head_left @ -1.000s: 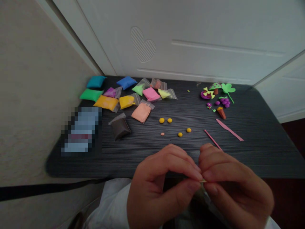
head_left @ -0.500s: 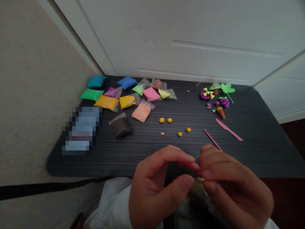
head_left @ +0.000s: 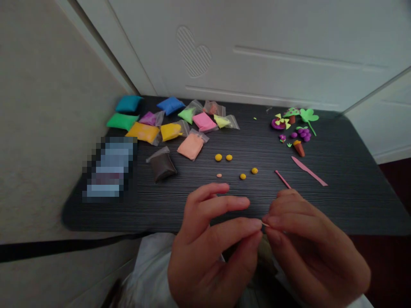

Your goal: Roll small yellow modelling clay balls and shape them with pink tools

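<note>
Over the table's near edge, my right hand (head_left: 310, 244) pinches a tiny thin pale strip (head_left: 265, 223), perhaps clay, between thumb and index finger. My left hand (head_left: 213, 244) pinches the strip's other end with thumb and index fingertips, its other fingers held apart. Most of the strip is hidden by the fingertips. Beyond the hands lie several small yellow clay balls (head_left: 243, 176) and a tiny peach clay bit (head_left: 218, 175). A thin pink modelling stick (head_left: 282, 179) lies just past my right hand, partly covered by it, with a pink plastic knife (head_left: 308, 170) farther right.
Several clay packets, among them a peach one (head_left: 192, 145) and a dark brown one (head_left: 162, 165), spread over the table's left half. A blurred-out phone-like object (head_left: 111, 169) lies at the left edge. Small clay models, including purple grapes (head_left: 303, 134) and a green flower (head_left: 308, 115), sit at back right.
My left thumb and index finger came off the strip, then closed on its end again, with the other fingers now spread. Both hands moved slightly up in view. The table items stay put.
</note>
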The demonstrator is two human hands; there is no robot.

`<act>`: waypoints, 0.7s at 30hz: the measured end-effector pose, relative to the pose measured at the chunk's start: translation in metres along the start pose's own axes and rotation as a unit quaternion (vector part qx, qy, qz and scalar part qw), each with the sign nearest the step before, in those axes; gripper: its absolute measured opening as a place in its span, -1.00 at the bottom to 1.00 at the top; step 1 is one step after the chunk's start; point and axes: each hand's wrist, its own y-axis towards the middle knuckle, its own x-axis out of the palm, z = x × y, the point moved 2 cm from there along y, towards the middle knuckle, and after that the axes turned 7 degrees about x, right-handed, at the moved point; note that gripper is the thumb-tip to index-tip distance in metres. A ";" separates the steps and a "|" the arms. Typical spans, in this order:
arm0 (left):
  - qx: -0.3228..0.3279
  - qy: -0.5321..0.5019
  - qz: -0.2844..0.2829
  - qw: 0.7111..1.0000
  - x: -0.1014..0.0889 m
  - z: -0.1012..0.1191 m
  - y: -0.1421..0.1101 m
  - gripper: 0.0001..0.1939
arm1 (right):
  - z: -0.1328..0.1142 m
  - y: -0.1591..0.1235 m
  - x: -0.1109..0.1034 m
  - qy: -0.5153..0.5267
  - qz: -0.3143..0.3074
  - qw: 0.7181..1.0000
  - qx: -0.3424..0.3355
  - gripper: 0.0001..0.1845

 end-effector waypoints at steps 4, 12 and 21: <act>-0.011 -0.009 0.009 1.000 0.000 -0.001 -0.002 -0.76 | 0.000 -0.001 -0.001 -0.009 -0.016 1.000 0.000 -0.68; -0.090 -0.113 0.015 0.989 0.006 -0.008 -0.010 -0.78 | 0.003 0.001 -0.001 -0.019 -0.034 0.999 0.005 -0.66; -0.140 -0.181 0.021 0.973 0.009 -0.012 -0.012 -0.79 | 0.002 0.000 -0.001 -0.024 -0.029 0.999 0.013 -0.69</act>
